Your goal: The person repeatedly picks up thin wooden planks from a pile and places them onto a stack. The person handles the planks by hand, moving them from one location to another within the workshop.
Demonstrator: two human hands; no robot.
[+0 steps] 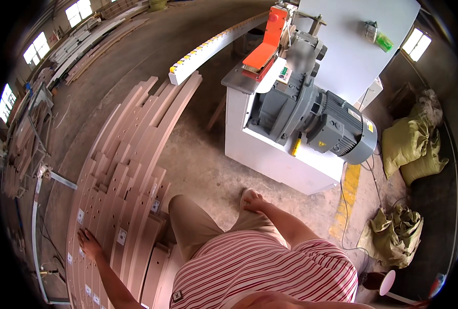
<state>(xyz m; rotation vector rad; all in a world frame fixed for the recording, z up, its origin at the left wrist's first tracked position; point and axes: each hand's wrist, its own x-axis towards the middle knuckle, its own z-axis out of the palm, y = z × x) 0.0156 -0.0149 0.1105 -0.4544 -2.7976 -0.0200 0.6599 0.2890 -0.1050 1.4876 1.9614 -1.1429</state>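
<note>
Farthest left of the boards, loose timber (25, 167) lies piled on the floor, and a metal frame (34, 221) stands nearer their left edge. The left hand (89, 244) rests palm down on the near left part of the boards (117, 206), its fingers slightly spread and gripping nothing. The boards are long, pinkish brown and drilled with holes, lying side by side with staggered ends; white labels (122, 236) dot their near half. Past their far end comes a white rail (203, 59) edged with yellow pieces; whether it touches them I cannot tell. Right of the boards, the right hand (254, 201) lies over the person's knee; whether its fingers are pressed together I cannot tell. Farther right of the boards are an orange guard (272, 33), a white cabinet (275, 159) carrying a grey motor (337, 123), and, rightmost, greenish sacks (406, 141).
</note>
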